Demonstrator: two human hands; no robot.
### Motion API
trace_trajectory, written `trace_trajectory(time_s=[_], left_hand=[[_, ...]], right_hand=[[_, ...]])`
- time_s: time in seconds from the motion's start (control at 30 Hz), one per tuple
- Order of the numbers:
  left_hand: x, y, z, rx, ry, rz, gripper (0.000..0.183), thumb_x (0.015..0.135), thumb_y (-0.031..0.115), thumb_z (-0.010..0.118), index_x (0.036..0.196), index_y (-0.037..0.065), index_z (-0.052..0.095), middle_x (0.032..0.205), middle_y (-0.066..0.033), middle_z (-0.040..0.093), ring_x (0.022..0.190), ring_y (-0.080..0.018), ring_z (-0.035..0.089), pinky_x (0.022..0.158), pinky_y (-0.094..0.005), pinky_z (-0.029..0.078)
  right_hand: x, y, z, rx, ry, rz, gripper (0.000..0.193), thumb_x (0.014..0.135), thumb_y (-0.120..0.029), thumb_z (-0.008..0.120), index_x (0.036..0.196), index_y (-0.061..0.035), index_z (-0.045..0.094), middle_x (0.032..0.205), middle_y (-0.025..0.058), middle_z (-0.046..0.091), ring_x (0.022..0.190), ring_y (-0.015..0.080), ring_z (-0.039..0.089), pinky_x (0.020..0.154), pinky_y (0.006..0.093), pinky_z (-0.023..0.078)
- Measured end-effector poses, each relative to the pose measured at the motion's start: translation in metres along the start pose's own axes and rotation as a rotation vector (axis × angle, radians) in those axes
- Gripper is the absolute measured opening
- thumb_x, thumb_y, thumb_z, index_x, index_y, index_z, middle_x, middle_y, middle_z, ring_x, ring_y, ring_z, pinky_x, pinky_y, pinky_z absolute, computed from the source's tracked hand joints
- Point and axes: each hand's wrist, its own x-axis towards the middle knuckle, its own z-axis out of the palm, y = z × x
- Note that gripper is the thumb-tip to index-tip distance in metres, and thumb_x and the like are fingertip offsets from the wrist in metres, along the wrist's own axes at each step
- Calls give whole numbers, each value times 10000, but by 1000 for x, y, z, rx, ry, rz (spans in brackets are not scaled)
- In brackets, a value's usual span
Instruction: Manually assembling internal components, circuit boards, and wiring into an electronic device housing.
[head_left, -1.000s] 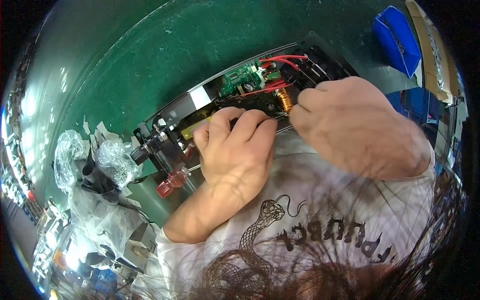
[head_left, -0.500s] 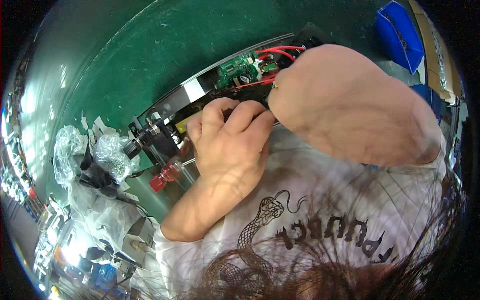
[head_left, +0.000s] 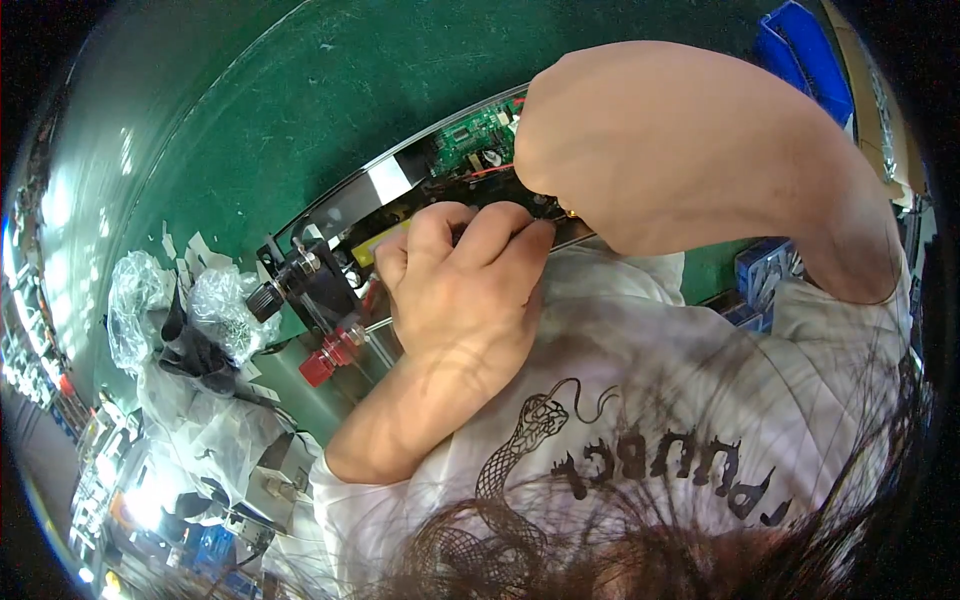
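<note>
A long black electronic device (head_left: 328,214) lies open on the green bench. Inside it are a green circuit board (head_left: 462,140) and a yellow part (head_left: 378,243). Black (head_left: 266,300) and red (head_left: 318,368) knobs stick out at its left end. My left hand (head_left: 462,275) has its fingers curled over the near side of the casing, fingertips hidden inside. My right hand (head_left: 585,140) is closed above the device's right part, covering it. A small brass-coloured bit (head_left: 572,213) shows just under it; what the right fingers hold is hidden.
Clear plastic wrap (head_left: 225,315) and scraps lie left of the device. A blue bin (head_left: 805,60) stands at the far right, beside a cardboard edge (head_left: 868,100). Blue boxes (head_left: 765,270) sit below my right forearm. My white shirt is close against the device's near side.
My right hand and forearm have moved up and slightly left, covering the red wires and part of the circuit board. The blue boxes have come into view. My left hand has hardly moved.
</note>
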Motion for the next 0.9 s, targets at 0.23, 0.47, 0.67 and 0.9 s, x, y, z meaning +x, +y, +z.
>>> trace_trajectory(time_s=[0.23,0.47,0.67,0.9], left_hand=[[-1,-1,7,35,53,43,369,671,180,706,1038,223,717,1088,99,602,1063,-220,505,888,-463,365],[-4,-4,11,93,117,53,328,686,183,707,1014,200,709,1049,77,600,1034,-199,516,867,-434,360],[-4,-4,11,94,120,40,269,720,203,710,988,196,695,1053,69,606,1020,-196,525,868,-423,363],[-3,-2,10,107,108,36,299,712,200,711,1010,194,705,1058,75,607,1023,-193,524,865,-416,366]], right_hand=[[-6,0,6,-18,19,-2,123,638,-109,663,545,-35,631,563,131,586,574,282,618,586,366,515],[-14,-17,-6,27,-36,154,76,712,-105,656,679,-40,637,652,95,621,621,264,619,608,367,512],[-12,-19,7,127,-39,105,71,711,-89,666,657,-49,644,651,88,632,656,266,652,623,361,524],[-16,-2,14,116,31,40,47,686,-65,669,654,-35,655,674,110,656,685,284,674,642,364,542]])
